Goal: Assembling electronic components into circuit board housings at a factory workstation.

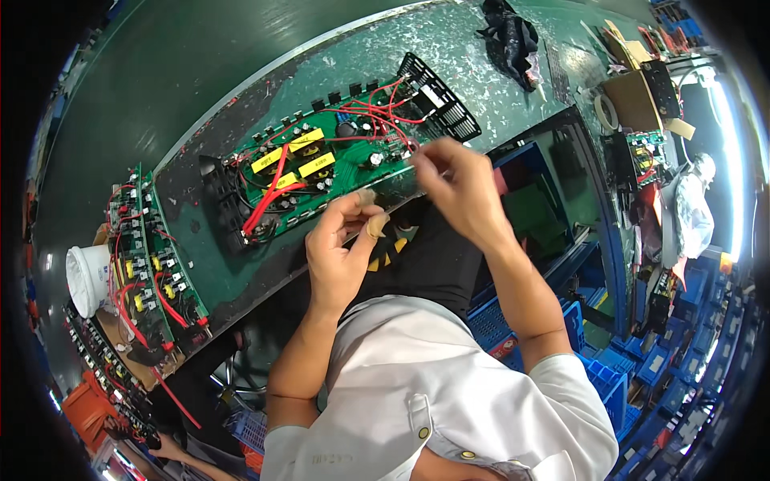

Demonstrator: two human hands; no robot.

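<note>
Worker's left hand (341, 252) is hovering at 9 o'clock, fingers curling with a narrow gap to the thumb; can't tell if it's holding anything. Green circuit board (350, 163) is lying on the bench (501, 116) around 11. Right hand (457, 184) is hovering at 1, fingers bunching near red wires (391, 117), grip too blurry to call.

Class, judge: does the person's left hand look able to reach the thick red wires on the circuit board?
Probably yes: the left hand is near the circuit board, and nothing visible blocks its way to the thick red wires.
</note>
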